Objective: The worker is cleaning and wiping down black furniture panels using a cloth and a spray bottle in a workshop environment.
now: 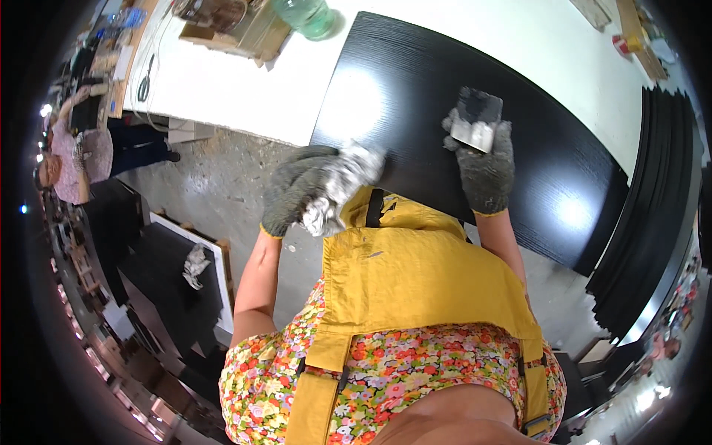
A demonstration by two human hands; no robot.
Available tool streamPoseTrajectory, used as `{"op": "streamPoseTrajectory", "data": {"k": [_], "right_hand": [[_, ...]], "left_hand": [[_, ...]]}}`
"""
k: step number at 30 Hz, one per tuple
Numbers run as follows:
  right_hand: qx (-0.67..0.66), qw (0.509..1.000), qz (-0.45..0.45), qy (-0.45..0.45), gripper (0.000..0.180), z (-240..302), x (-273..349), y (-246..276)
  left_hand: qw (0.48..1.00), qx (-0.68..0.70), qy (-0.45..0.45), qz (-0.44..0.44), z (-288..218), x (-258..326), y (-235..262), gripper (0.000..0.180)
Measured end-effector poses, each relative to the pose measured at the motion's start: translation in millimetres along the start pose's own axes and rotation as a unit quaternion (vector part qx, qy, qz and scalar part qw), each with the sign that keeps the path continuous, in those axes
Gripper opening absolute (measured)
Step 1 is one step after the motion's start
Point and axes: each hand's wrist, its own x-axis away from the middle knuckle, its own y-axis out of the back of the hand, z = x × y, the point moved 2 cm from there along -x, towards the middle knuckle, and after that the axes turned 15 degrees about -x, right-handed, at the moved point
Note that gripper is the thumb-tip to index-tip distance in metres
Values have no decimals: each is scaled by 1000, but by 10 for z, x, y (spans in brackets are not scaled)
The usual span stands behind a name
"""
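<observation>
A long black panel with a glossy wood-grain surface point(423, 96) lies on the white table, its near edge facing my body. At the panel's left front edge, my left hand point(300, 182), in a dark knit glove, is closed on a crumpled white rag point(356, 167), slightly blurred. My right hand point(486, 167), in a matching glove with greyed fingertips, is over the middle of the panel. Its fingers hold a flat rectangular scraper point(478, 115), dark at the far part and shiny metal at the near part. The scraper's underside is hidden.
The white table point(222, 96) bears a cardboard box point(256, 33), a greenish plastic bottle point(308, 18) and a black cable point(144, 81). A stack of black panels point(645, 215) stands at the right. Leftward are another person point(96, 148) and a dark panel with a rag point(195, 265).
</observation>
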Motion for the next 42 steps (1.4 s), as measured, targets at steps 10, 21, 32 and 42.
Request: {"op": "streamPoseTrajectory", "data": {"k": [10, 21, 32, 42], "right_hand": [[141, 990, -5, -16, 50, -1063, -475, -560], [569, 784, 187, 164, 28, -358, -1782, -626], [872, 475, -50, 105, 66, -610, -3571, -1002], [682, 715, 13, 150, 40, -485, -4140, -225]], "left_hand": [[992, 47, 3, -118, 95, -807, -485, 74], [985, 50, 88, -143, 59, -469, -529, 67], [990, -84, 33, -109, -117, -425, -686, 69], [992, -68, 33, -96, -75, -440, -637, 74]]}}
